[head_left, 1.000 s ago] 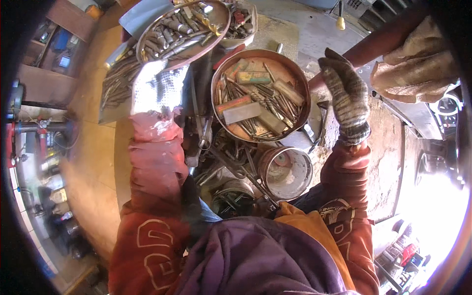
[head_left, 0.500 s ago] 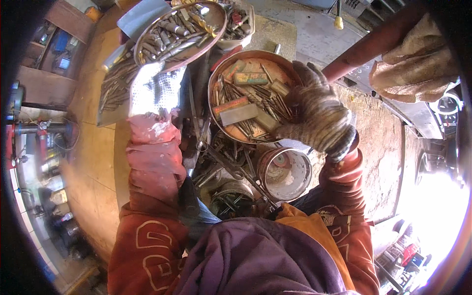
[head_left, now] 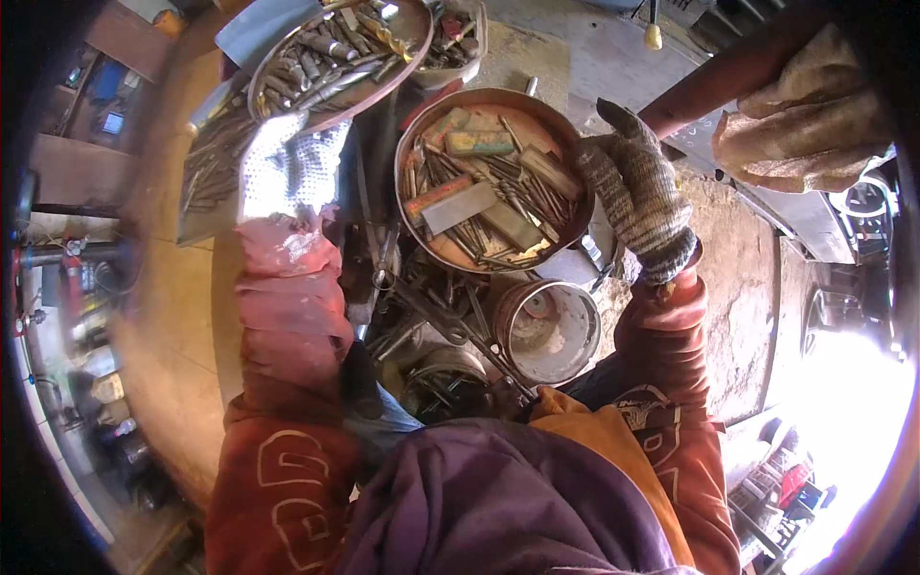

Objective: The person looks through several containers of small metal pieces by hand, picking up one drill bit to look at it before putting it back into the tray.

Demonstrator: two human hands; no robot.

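My left hand, in a white dotted glove washed out by glare, is at the near edge of a round tray heaped with thick drill bits. Its fingertips are lost in the glare, so I cannot tell whether it grips the tray. My right hand, in a grey striped knit glove, is at the right rim of a round metal pan. Its fingers are stretched out, one digit raised apart. Inside the pan lie thin drill bits, a yellow-green box and a grey box.
A whitish bucket stands below the pan, beside long-handled tongs and a tin of metal pieces. More slim bits lie at left. A tub of metal parts is behind. A reddish pipe and draped cloth are at right.
My right hand has drawn back from over the pan's contents to its right rim, and its fingers have straightened. The view has shifted slightly; my left hand stays by the tray.
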